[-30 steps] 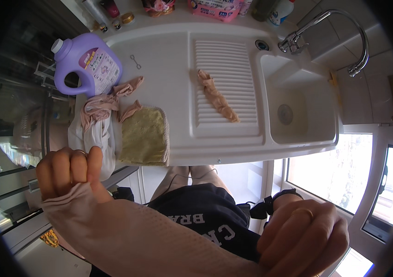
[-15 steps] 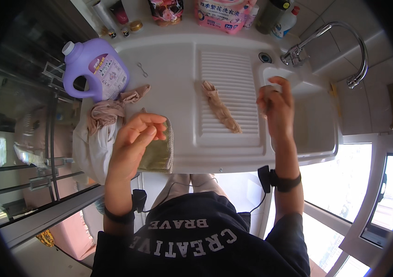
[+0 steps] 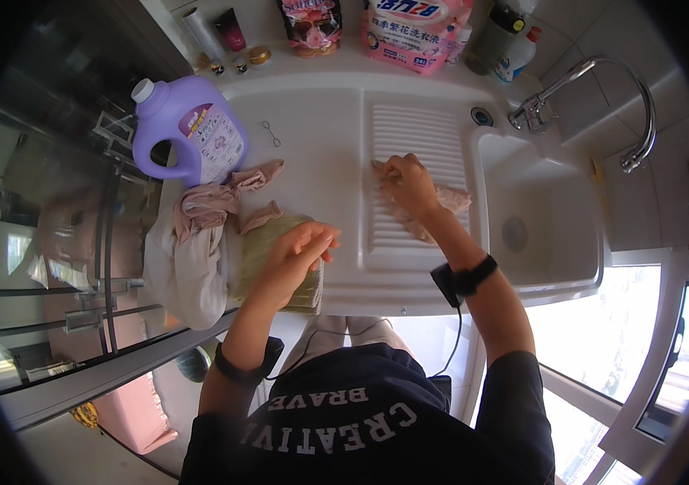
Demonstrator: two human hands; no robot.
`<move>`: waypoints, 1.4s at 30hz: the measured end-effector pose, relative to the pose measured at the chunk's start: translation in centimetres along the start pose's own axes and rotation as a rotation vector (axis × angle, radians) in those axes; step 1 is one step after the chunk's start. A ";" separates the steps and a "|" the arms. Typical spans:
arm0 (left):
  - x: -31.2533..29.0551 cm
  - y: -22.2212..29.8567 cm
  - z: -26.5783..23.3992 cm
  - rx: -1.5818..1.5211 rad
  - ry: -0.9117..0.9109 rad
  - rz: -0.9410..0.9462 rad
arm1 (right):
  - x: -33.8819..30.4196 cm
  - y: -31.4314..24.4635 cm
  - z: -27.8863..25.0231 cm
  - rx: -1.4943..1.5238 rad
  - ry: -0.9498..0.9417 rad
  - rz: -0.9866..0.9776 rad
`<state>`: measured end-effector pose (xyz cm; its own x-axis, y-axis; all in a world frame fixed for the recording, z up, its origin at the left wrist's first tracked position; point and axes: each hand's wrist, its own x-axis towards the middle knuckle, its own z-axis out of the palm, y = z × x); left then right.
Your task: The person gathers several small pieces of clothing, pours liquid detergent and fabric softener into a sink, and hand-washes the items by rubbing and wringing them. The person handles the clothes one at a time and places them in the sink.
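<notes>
My right hand [image 3: 409, 184] is over the ribbed washboard [image 3: 411, 125], its fingers closed on a crumpled beige cloth [image 3: 454, 200]. Part of the cloth shows on both sides of the hand; whether it is one piece or two I cannot tell. Above a folded green towel [image 3: 251, 263] hovers my left hand [image 3: 300, 250], fingers loosely bent and holding nothing I can see. Left of it, a pink-beige cloth [image 3: 203, 210] lies bunched on a white cloth [image 3: 187, 279] that hangs over the counter's front edge.
A purple detergent jug [image 3: 191, 133] stands at the left, with a small thin metal piece [image 3: 270, 133] beside it. Bags, tubes and bottles line the back ledge. To the right are the basin [image 3: 547, 202] and a chrome faucet [image 3: 636, 89].
My right hand has moved left from beside the basin onto the beige cloth, which now lies differently on the ribs. My left hand has shifted slightly right and down. The whole view has shifted a little.
</notes>
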<state>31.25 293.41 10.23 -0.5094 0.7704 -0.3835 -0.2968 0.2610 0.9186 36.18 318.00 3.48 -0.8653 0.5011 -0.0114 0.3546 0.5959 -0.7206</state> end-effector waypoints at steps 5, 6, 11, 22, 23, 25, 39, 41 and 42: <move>3.0 -0.2 2.2 -0.326 0.021 -0.111 | -6.9 -6.2 -1.9 0.190 0.039 -0.348; 3.4 -0.2 2.5 -0.420 -0.025 -0.077 | -7.8 -6.9 -1.9 0.164 0.032 -0.377; 3.9 -0.7 2.9 -0.488 0.130 0.142 | -9.3 -7.1 -2.4 -0.062 0.159 -0.516; 3.2 -0.7 3.7 -0.424 0.108 0.285 | -10.1 -7.1 -1.3 0.595 0.003 0.097; 2.9 -0.5 3.8 -0.370 0.135 0.311 | -9.9 -7.0 -1.1 0.480 0.053 0.098; 2.2 -0.4 4.2 -0.271 0.204 0.358 | -9.2 -6.5 -0.8 0.275 0.117 0.056; 4.4 -0.7 3.5 0.273 0.645 0.277 | -9.7 -9.5 -1.1 1.087 -0.077 0.236; 4.6 -1.0 3.1 0.266 0.696 0.449 | -9.6 -9.6 -1.0 0.993 -0.105 0.135; 4.5 -1.1 3.0 0.251 0.701 0.448 | -9.4 -9.6 -0.8 0.851 -0.054 0.087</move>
<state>31.70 298.37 7.76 -0.9404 0.3165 0.1243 0.1952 0.2030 0.9595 41.24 308.11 11.06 -0.8706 0.4799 -0.1083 0.0525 -0.1282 -0.9904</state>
